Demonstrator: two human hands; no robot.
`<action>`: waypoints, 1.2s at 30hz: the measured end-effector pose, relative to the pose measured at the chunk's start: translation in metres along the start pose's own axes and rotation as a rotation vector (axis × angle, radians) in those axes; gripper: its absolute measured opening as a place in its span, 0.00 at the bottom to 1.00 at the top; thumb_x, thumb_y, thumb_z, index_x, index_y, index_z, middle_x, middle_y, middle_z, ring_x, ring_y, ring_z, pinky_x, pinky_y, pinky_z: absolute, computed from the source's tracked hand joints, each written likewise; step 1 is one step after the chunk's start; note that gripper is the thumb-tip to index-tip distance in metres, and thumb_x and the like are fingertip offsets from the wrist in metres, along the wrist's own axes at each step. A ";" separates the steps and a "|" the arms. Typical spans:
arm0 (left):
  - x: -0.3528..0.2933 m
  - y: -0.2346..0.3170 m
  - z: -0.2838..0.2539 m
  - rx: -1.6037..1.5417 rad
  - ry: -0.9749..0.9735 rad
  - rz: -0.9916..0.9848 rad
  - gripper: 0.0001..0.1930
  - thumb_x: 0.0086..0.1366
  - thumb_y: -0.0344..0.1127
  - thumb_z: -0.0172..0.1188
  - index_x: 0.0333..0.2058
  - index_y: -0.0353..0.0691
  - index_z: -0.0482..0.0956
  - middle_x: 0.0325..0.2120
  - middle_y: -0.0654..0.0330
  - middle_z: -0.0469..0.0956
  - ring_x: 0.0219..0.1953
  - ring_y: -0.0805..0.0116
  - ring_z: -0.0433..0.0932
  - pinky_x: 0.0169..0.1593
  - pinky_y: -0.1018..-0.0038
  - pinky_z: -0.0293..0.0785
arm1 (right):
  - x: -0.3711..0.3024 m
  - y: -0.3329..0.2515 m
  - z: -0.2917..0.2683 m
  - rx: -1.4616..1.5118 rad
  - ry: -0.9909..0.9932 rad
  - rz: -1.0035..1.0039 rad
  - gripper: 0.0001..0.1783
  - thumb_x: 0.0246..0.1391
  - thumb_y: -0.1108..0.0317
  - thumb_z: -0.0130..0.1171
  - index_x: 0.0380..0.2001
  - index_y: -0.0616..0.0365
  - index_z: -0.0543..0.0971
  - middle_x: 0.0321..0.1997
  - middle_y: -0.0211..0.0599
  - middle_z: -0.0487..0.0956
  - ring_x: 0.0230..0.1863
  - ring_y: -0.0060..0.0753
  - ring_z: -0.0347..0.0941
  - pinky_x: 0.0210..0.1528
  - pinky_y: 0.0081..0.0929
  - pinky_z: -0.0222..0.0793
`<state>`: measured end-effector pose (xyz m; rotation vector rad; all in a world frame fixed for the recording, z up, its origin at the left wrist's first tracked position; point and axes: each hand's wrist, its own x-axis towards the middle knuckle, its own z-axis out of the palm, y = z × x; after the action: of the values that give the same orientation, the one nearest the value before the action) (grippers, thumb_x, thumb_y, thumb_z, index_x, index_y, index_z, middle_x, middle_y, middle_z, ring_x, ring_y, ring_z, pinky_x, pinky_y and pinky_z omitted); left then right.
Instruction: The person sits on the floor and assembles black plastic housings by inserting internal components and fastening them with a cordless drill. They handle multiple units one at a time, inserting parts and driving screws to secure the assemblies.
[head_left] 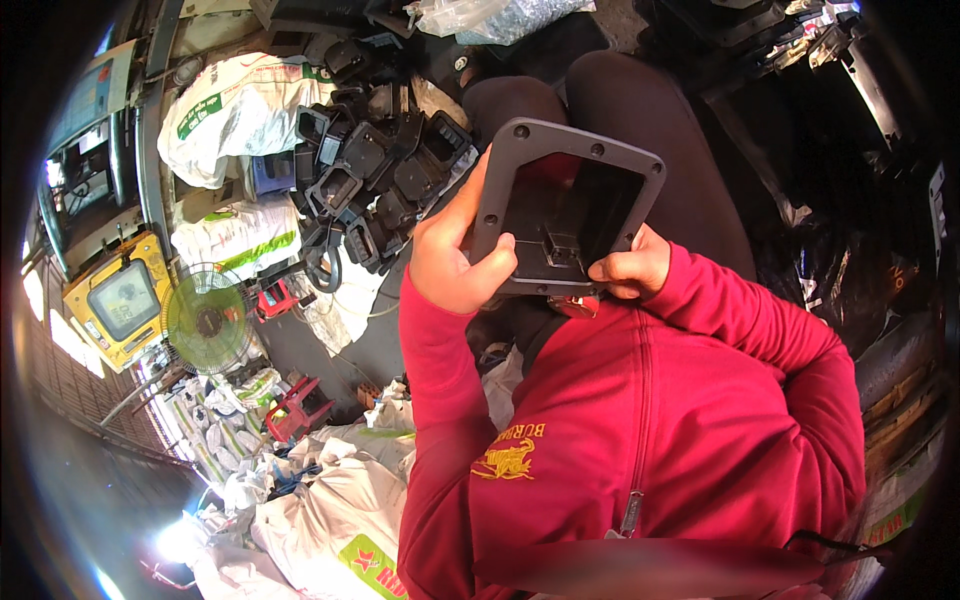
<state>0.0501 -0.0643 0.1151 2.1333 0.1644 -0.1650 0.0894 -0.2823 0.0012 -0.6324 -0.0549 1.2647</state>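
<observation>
We hold a dark grey, rounded-square plastic housing (560,139) over our dark-trousered thighs (690,150), its opening facing up between both hands. Our left hand (455,258) is clamped on its left side, thumb over the near-left corner; our right hand (637,268) grips the near-right corner. A heap of black plastic housings (375,155) lies beyond, to the left.

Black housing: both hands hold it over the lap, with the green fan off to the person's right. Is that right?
Not quite: the head view shows the green fan off to the person's left. The black housing is indeed held over the lap by the left hand and right hand.
</observation>
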 end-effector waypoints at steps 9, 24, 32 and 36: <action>-0.001 -0.011 -0.008 -0.185 -0.020 -0.109 0.30 0.57 0.26 0.59 0.59 0.27 0.67 0.46 0.53 0.78 0.47 0.72 0.75 0.52 0.75 0.70 | -0.002 -0.004 0.003 -0.004 -0.068 -0.004 0.17 0.53 0.68 0.64 0.47 0.56 0.77 0.32 0.26 0.81 0.16 0.08 0.59 0.17 0.13 0.50; 0.001 -0.014 -0.004 -0.216 0.006 -0.119 0.28 0.60 0.30 0.59 0.59 0.28 0.67 0.45 0.55 0.78 0.45 0.72 0.75 0.51 0.75 0.70 | -0.005 -0.014 0.006 0.063 -0.090 0.022 0.24 0.55 0.71 0.60 0.56 0.58 0.71 0.47 0.32 0.80 0.34 0.15 0.73 0.30 0.16 0.65; 0.002 -0.029 -0.006 -0.481 -0.007 -0.147 0.31 0.63 0.32 0.59 0.63 0.30 0.61 0.52 0.51 0.74 0.52 0.71 0.72 0.54 0.76 0.67 | -0.006 -0.012 0.003 0.068 -0.070 -0.106 0.25 0.54 0.69 0.61 0.57 0.55 0.70 0.41 0.27 0.81 0.19 0.09 0.59 0.19 0.14 0.50; 0.024 -0.054 0.004 -0.701 0.001 -0.257 0.32 0.62 0.33 0.62 0.63 0.36 0.64 0.55 0.51 0.73 0.55 0.67 0.73 0.52 0.73 0.69 | -0.021 -0.029 -0.016 -0.029 0.146 -0.076 0.22 0.54 0.63 0.62 0.52 0.53 0.72 0.34 0.27 0.79 0.16 0.11 0.56 0.17 0.15 0.48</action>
<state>0.0636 -0.0373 0.0644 1.4097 0.4304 -0.2188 0.1132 -0.3125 0.0079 -0.7396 0.0229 1.1430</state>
